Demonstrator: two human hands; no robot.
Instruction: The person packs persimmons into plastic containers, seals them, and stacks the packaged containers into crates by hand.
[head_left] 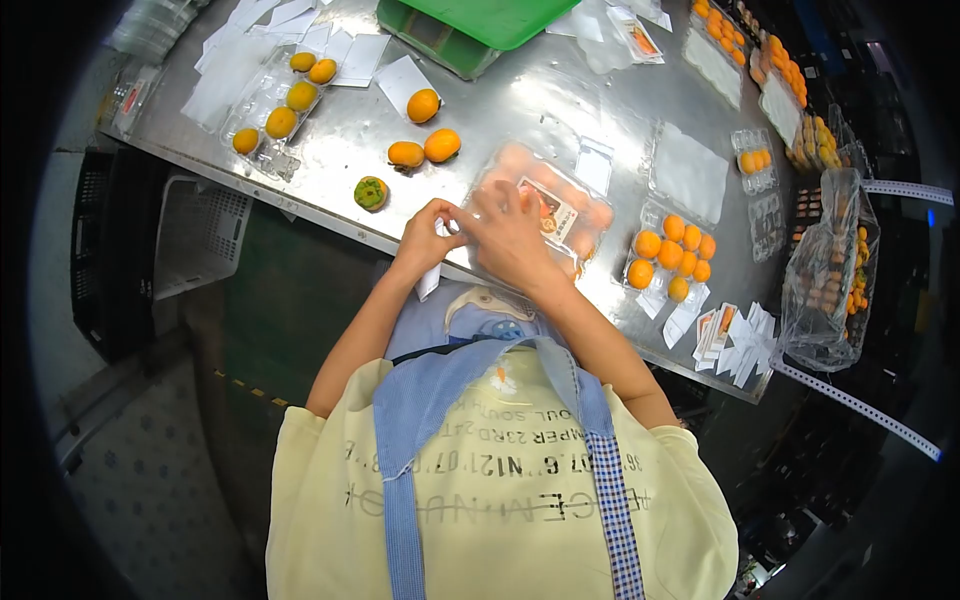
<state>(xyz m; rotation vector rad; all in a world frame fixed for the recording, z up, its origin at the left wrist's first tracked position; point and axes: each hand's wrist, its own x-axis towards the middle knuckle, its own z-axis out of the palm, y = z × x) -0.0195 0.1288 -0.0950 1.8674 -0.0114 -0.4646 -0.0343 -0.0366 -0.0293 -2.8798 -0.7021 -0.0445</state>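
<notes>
Head view: our left hand (432,238) pinches a thin white paper slip (430,283); towards one o'clock, our loosely spread right hand (508,242) rests on a clear plastic orange-fruit box (592,212), perhaps smoothing its cream printed label (556,214).

"23RD", "N121" on yel. shirt (510,545)

Tabletop (520,105) = bare metal, smooth w/ glossy glare patches; the closed pack (520,160) by its near edge is clear shiny plastic, w/ a printed label (560,215), paper or card, can't tell. Toward the left edge, tray (275,85) = clear glossy plastic, loose persimmons (442,145) smooth & semi-glossy; slips (742,345) at near-right corner = matt white paper, approx. flat. Apron (425,420) = denim-type cloth, T-shirt (670,500) = soft matt fabric w/ print.
</notes>
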